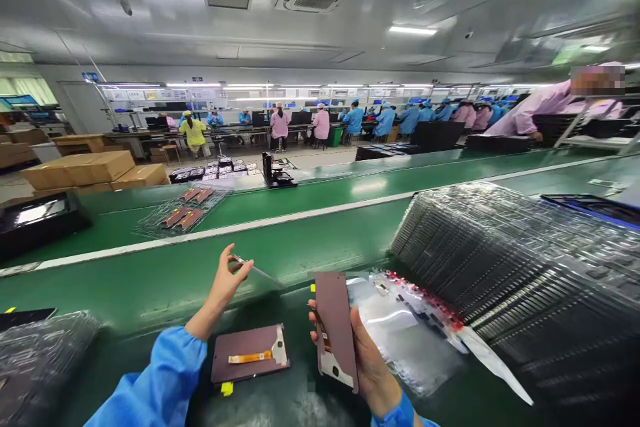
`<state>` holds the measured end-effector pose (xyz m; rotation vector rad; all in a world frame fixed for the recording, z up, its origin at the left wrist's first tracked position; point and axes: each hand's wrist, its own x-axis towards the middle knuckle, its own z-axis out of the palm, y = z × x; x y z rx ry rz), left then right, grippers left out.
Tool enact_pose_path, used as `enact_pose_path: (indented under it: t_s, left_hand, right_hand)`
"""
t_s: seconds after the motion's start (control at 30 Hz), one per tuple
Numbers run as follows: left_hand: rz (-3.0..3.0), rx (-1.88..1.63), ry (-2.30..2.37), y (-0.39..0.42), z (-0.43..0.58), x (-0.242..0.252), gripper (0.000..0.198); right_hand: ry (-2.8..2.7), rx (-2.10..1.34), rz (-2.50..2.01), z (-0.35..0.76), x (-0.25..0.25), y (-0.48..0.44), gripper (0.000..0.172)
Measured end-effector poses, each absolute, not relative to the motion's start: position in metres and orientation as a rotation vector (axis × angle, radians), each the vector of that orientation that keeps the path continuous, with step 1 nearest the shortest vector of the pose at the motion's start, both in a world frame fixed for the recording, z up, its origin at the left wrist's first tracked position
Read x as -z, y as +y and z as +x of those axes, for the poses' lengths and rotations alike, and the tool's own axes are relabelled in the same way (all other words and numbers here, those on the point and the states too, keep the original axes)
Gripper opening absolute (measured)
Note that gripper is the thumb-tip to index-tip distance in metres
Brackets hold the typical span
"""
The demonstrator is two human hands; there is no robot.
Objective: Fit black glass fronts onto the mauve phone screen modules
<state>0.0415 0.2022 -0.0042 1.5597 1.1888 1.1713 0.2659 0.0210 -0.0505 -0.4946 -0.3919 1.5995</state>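
Observation:
My left hand is raised over the green bench, thumb and finger pinched on a thin clear film seen nearly edge-on. In my right hand a phone screen panel stands almost upright, its brown back facing me. An orange flex cable and a yellow tab show on that panel. A second phone screen panel lies back up on the dark mat between my arms, with its own orange flex cable and a yellow tab at its lower edge.
Right of my right hand lies a clear plastic sheet with small red and dark bits along it. Tall stacks of clear trays rise beyond. Clear trays sit at left. A conveyor carries a tray of panels. A co-worker leans in, far right.

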Motion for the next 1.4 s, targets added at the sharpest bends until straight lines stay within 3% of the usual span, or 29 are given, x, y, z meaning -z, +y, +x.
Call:
enact_pose_path:
  t_s: [0.2, 0.43, 0.73, 1.03, 1.4]
  left_hand:
    - [1.236, -1.064, 0.916, 0.097, -0.022, 0.008, 0.077]
    - [0.992, -0.998, 0.670, 0.017, -0.031, 0.018, 0.087]
    - [1.038, -0.961, 0.631, 0.009, -0.025, 0.018, 0.087]
    - [1.114, -0.916, 0.580, 0.002, -0.015, 0.011, 0.080]
    - [1.081, -0.894, 0.607, -0.001, -0.010, 0.015, 0.086]
  right_hand:
    - [-0.568, -1.408, -0.575, 0.263, 0.030, 0.001, 0.062]
    - [-1.160, -1.038, -0.797, 0.238, 0.019, -0.018, 0.067]
    - [-1.614, -0.800, -0.977, 0.222, 0.026, -0.029, 0.068]
    - [-1.819, -0.666, -1.042, 0.209, 0.025, -0.034, 0.064]
    - [-1.983, -0.526, -1.037, 0.201, 0.031, -0.038, 0.066]
